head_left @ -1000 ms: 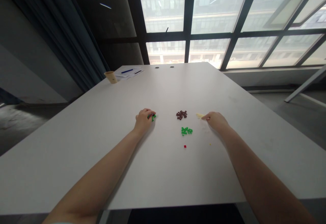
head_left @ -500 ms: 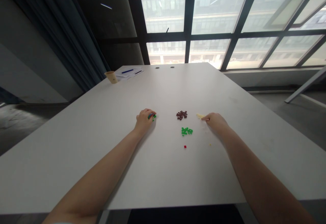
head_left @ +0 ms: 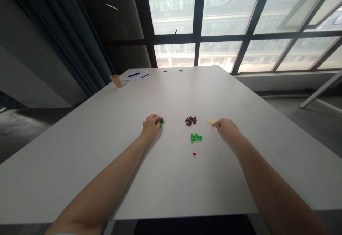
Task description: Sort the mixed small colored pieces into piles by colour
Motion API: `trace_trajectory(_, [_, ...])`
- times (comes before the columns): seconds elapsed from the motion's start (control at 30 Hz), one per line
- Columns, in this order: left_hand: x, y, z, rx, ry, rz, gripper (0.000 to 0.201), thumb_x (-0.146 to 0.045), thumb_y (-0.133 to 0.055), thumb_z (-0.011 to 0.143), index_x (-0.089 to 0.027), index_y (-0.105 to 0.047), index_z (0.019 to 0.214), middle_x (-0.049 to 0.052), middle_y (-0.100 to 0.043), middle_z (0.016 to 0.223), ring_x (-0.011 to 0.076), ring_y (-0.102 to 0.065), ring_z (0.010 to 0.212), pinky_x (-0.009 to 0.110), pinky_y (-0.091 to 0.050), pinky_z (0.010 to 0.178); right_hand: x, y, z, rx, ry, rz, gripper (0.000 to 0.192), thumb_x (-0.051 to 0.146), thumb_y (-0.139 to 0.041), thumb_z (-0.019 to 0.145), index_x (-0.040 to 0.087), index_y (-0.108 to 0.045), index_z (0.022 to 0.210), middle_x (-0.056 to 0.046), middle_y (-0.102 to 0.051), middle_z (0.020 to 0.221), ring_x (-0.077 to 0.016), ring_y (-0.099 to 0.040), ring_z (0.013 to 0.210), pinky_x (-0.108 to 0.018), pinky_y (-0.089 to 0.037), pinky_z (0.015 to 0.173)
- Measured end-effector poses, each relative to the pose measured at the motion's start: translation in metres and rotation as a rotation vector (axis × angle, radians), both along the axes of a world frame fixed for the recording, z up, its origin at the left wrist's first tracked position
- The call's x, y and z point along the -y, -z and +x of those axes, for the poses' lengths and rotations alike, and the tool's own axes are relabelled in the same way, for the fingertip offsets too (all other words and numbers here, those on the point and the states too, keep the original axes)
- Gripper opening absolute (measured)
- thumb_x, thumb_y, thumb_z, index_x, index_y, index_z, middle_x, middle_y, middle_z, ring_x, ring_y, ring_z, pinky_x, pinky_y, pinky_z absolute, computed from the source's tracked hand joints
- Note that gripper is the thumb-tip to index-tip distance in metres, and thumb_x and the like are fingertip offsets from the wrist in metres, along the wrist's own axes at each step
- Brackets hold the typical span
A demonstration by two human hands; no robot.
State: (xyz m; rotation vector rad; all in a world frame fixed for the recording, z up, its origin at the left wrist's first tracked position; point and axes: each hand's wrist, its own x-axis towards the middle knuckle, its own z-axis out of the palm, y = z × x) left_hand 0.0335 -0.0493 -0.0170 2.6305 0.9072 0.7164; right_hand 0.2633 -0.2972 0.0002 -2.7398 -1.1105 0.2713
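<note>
Broadly, the white table [head_left: 171, 178] fills my view, with tall windows [head_left: 224, 21] behind it and a paper cup [head_left: 117, 80] beside some papers [head_left: 136, 75] at its far left corner, well apart from my work. My left hand [head_left: 150, 126] rests curled on the tabletop, fingertips closed around a few green bricks [head_left: 160, 122]. My right hand [head_left: 227, 128] lies across from it, fingers pinched narrowly at a pale yellow piece [head_left: 210, 121]; whether it is lifted clear of the table I cannot tell. Between my hands sit a dark brown pile [head_left: 190, 121] and, nearer me, a green pile [head_left: 196, 137], then a lone red brick [head_left: 194, 153] and a tiny yellow bit [head_left: 220, 151]. I judge these pieces so small that a loose pinch could drop one, and a sliding forearm could scatter the piles or mix the colours.
</note>
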Motion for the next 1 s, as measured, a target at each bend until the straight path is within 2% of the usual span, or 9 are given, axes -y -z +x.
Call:
trace_trajectory(0.17, [-0.001,0.001,0.0,-0.036,0.017,0.013,0.027,-0.02,-0.042,0.08,-0.025,-0.067,0.091,0.005,-0.061,0.098,0.0206,-0.052,0.096,0.033,-0.037,0.076,0.0,-0.001,-0.001,-0.001,0.008,-0.002,0.034,0.014,-0.048,0.076,0.026,-0.07,0.099,-0.009,-0.067,0.102,-0.02,-0.061,0.091,-0.028,-0.041,0.083])
trace_trajectory(0.27, [-0.001,0.002,-0.001,-0.119,0.031,0.083,0.028,-0.023,-0.044,0.081,-0.028,-0.067,0.095,0.006,-0.06,0.103,0.0232,-0.05,0.097,0.036,-0.036,0.075,0.001,-0.003,-0.002,0.006,0.011,0.008,0.035,0.014,-0.047,0.076,0.026,-0.07,0.1,-0.008,-0.068,0.101,-0.0199,-0.061,0.091,-0.028,-0.042,0.082])
trace_trajectory(0.37, [0.001,0.003,-0.001,-0.183,0.04,0.16,0.023,-0.026,-0.048,0.08,-0.029,-0.068,0.091,0.007,-0.06,0.105,0.0257,-0.048,0.098,0.04,-0.034,0.076,0.0,-0.007,-0.004,0.017,0.015,0.021,0.035,0.014,-0.046,0.076,0.026,-0.069,0.1,-0.008,-0.068,0.101,-0.0201,-0.061,0.091,-0.028,-0.043,0.081])
trace_trajectory(0.57, [0.006,-0.001,-0.001,-0.212,0.033,0.215,0.022,-0.023,-0.046,0.081,-0.024,-0.068,0.083,0.008,-0.062,0.098,0.026,-0.048,0.096,0.041,-0.032,0.078,-0.002,-0.007,-0.007,0.024,-0.009,0.019,0.037,0.013,-0.046,0.075,0.027,-0.069,0.1,-0.006,-0.068,0.101,-0.0191,-0.061,0.091,-0.028,-0.043,0.082])
trace_trajectory(0.73, [0.01,-0.002,0.001,-0.235,0.04,0.261,0.021,-0.021,-0.043,0.082,-0.02,-0.064,0.084,0.009,-0.062,0.097,0.0254,-0.049,0.096,0.04,-0.034,0.078,-0.003,-0.006,-0.009,0.015,-0.022,-0.002,0.039,0.011,-0.044,0.075,0.028,-0.069,0.099,-0.006,-0.068,0.101,-0.0194,-0.061,0.091,-0.028,-0.044,0.079])
trace_trajectory(0.87, [0.009,-0.001,0.004,-0.153,0.053,0.234,0.022,-0.02,-0.038,0.084,-0.018,-0.06,0.087,0.01,-0.062,0.093,0.0242,-0.051,0.093,0.038,-0.038,0.078,-0.003,-0.005,-0.009,0.02,-0.007,0.026,0.038,0.012,-0.045,0.075,0.027,-0.069,0.1,-0.007,-0.068,0.101,-0.0196,-0.061,0.091,-0.027,-0.043,0.078])
trace_trajectory(1.0, [0.013,-0.004,0.007,0.035,0.178,0.105,0.02,-0.019,-0.037,0.085,-0.017,-0.057,0.085,0.008,-0.062,0.086,0.0203,-0.054,0.086,0.036,-0.042,0.08,-0.006,-0.01,-0.011,0.023,0.0,0.151,0.036,0.015,-0.045,0.075,0.025,-0.069,0.1,-0.005,-0.068,0.099,-0.0184,-0.06,0.087,-0.026,-0.042,0.078])
